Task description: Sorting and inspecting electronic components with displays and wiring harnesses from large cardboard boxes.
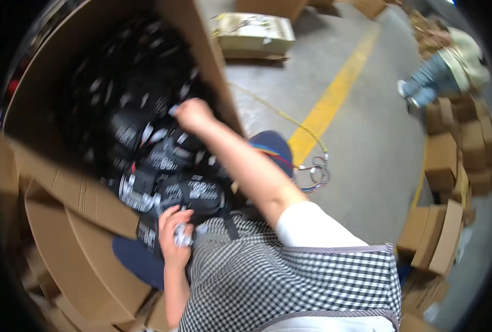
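Observation:
A deep cardboard carton (215, 66) in front of me holds many black, plastic-wrapped packs (200, 193) with white print and short white-ended leads. My right hand (196, 116) reaches over the carton's right part. Its fingers are closed, and a small pale piece (172, 110) shows at their tips; blur hides its kind. Low at the carton's near side, against the packs, is my left hand (174, 238). Its fingers are curled around several small white pieces (182, 235) that look like plastic plugs.
Open carton flaps (74, 238) spread at the left. Right of my knee, a bundle of coloured wires (318, 171) lies on the grey floor, by a yellow line (340, 94). A pale box (254, 33) stands beyond. At the right are stacked cartons (442, 160) and another person (445, 69).

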A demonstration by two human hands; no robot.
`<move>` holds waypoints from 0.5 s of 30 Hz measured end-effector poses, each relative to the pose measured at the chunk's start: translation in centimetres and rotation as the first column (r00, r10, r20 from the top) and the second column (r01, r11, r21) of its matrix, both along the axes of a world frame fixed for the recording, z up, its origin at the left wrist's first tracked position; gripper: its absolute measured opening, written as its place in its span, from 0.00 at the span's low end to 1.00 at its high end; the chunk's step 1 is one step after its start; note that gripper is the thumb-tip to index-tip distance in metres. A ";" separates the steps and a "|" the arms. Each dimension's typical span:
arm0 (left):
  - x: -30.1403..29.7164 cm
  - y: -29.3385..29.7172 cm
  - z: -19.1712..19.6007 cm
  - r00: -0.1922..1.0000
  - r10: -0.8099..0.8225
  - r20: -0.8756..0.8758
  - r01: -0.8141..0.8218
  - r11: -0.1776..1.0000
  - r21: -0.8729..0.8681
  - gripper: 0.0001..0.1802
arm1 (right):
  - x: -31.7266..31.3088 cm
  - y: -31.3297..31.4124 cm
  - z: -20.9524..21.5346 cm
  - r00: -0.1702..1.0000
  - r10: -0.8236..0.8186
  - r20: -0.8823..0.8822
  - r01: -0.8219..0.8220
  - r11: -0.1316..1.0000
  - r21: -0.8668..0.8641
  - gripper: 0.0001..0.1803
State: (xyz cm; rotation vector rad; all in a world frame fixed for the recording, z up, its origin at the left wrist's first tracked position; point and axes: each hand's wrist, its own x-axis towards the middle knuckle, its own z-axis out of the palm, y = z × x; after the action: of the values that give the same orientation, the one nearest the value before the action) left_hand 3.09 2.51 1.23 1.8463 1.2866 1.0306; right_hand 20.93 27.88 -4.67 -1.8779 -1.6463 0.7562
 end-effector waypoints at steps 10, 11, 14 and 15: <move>-0.8 0.0 -1.3 0.907 0.358 0.220 -0.367 0.930 -0.001 0.11 | -3.1 -13.2 3.6 0.930 0.256 -0.263 -0.038 0.780 0.625 0.05; -0.2 0.8 -0.7 0.910 0.253 0.329 -0.281 0.959 0.041 0.11 | -3.1 -15.7 3.7 0.914 0.352 -0.201 -0.155 0.762 0.629 0.06; 0.1 2.1 -0.1 0.999 0.049 0.002 -0.049 0.973 0.228 0.11 | -2.9 -19.9 1.9 0.822 0.565 -0.076 -0.403 0.671 0.623 0.13; -0.2 1.8 -0.7 0.994 -0.019 -0.104 0.040 0.979 0.200 0.12 | -2.5 -20.5 2.8 0.769 0.582 -0.264 -0.378 0.747 0.547 0.17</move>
State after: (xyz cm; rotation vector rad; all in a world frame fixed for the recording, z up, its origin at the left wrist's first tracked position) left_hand 2.85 4.28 0.57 2.0886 1.2470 1.0977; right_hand 18.39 7.37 -1.90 -0.8575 -1.8383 0.8056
